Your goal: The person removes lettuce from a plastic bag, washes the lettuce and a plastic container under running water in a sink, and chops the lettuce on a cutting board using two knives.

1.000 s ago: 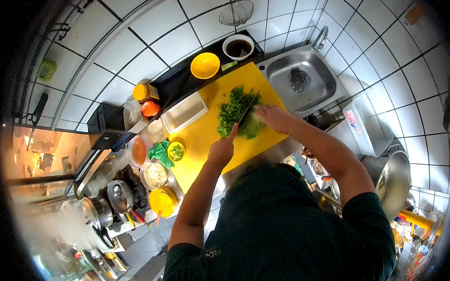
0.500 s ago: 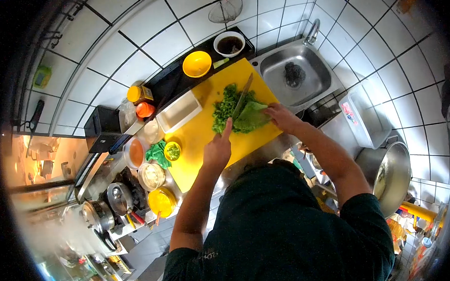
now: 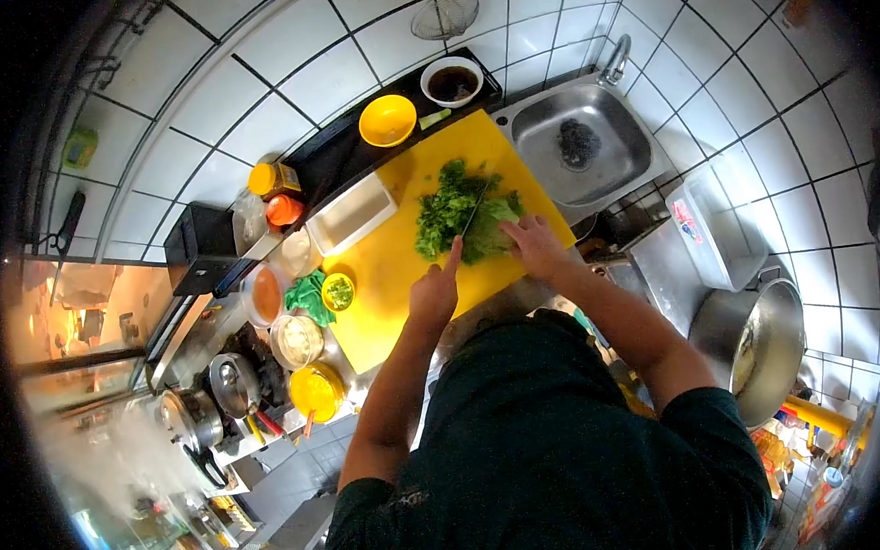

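Note:
A knife (image 3: 474, 213) is gripped in my left hand (image 3: 435, 293), with the index finger stretched along its top. Its blade stands in a pile of chopped leafy greens (image 3: 445, 209) on a yellow cutting board (image 3: 402, 286). On the right side of the pile, the fingers of my right hand (image 3: 538, 244) are bent and hold down lighter green leaves (image 3: 491, 222). The small yellow bowl (image 3: 339, 292) on the board's left part contains chopped green pieces.
A white tray (image 3: 353, 215) lies along the board's upper left edge. Behind the board are a yellow bowl (image 3: 387, 121) and a bowl of dark liquid (image 3: 452, 82). The sink (image 3: 616, 177) is at the right, above a large pot (image 3: 767, 346). Pans (image 3: 234, 384) stand lower left.
My right hand has shifted left, closer to the blade. The knife, earlier showing more of its blade above the leaves, is now lower and steeper among them.

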`<act>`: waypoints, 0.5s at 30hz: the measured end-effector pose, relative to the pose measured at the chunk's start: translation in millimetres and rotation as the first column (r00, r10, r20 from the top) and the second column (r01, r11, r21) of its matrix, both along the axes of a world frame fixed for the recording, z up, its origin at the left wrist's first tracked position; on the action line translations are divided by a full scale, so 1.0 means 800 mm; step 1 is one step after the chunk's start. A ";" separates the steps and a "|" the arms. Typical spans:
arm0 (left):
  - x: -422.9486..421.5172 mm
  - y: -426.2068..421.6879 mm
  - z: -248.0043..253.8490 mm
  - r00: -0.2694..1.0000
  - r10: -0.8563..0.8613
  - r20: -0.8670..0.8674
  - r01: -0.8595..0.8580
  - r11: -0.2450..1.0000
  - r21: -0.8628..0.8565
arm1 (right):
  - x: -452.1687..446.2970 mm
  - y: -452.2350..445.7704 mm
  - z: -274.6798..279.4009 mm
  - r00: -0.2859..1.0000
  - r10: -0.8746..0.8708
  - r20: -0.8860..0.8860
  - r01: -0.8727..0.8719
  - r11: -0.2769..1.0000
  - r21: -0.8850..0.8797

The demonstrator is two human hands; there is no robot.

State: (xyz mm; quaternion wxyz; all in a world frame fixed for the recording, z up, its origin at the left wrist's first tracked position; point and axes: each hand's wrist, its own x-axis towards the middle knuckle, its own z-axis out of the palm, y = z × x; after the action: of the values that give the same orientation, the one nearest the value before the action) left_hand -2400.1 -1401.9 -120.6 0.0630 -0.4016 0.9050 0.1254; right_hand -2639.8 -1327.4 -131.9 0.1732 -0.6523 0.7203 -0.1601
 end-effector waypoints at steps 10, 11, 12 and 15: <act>-0.005 0.004 0.014 0.997 0.055 -0.049 -0.056 0.998 -0.026 | 0.036 -0.009 0.003 0.999 -0.036 0.029 0.038 0.997 -0.063; -0.005 0.010 0.017 0.997 0.058 -0.049 -0.060 0.998 -0.033 | 0.037 -0.007 0.003 0.999 -0.034 0.022 0.035 0.997 -0.062; -0.005 0.015 0.021 0.997 0.057 -0.049 -0.060 0.997 -0.043 | 0.037 -0.007 0.003 0.999 -0.034 0.015 0.035 0.997 -0.062; -0.002 0.011 0.009 0.998 0.058 0.015 -0.058 0.997 -0.054 | 0.039 -0.012 -0.001 1.000 -0.007 -0.028 0.005 0.997 -0.075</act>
State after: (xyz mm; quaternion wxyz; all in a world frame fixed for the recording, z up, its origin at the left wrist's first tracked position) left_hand -2401.3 -1393.4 -113.7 0.0561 -0.4303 0.8954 0.0997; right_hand -2608.3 -1336.8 -132.8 0.1379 -0.6583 0.7182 -0.1783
